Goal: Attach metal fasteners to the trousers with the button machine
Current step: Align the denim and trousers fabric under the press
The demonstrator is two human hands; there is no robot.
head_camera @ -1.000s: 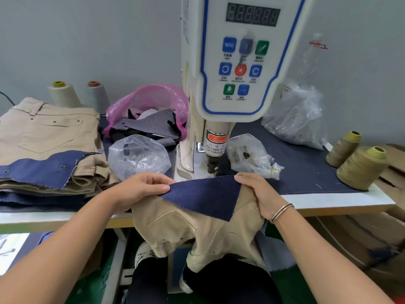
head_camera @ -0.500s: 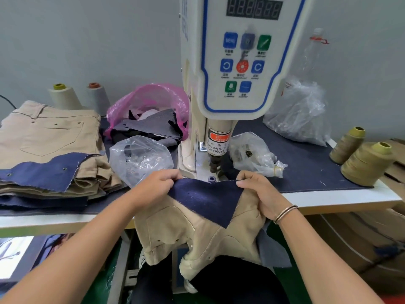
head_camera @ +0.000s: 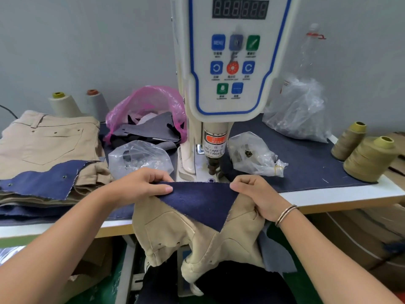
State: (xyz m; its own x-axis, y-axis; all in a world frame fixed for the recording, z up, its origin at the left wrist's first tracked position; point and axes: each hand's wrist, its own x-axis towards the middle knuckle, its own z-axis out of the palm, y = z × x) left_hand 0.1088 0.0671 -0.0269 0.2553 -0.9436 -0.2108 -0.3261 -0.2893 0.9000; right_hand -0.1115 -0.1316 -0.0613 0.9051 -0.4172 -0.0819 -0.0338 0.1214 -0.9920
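Observation:
Tan trousers point(head_camera: 175, 229) with a dark blue denim flap point(head_camera: 199, 200) hang over the table's front edge. My left hand point(head_camera: 140, 187) pinches the flap's left corner. My right hand point(head_camera: 254, 191) grips its right corner together with the tan cloth. The flap's top edge is stretched flat just in front of the button machine's punch head point(head_camera: 213, 165). The white machine point(head_camera: 232, 62) with a blue-edged control panel rises behind it. Clear bags of metal fasteners lie to the left point(head_camera: 140, 156) and right point(head_camera: 252, 154) of the punch.
A stack of tan trousers point(head_camera: 48, 145) with blue flaps lies at left. A pink bag of dark scraps point(head_camera: 149, 119) sits behind. Thread cones stand at back left point(head_camera: 63, 104) and at right point(head_camera: 372, 156). A large clear bag point(head_camera: 300, 110) leans on the wall.
Both hands have carried the blue flap forward and up, from the table edge to just under the punch head. Their grips on the flap look unchanged.

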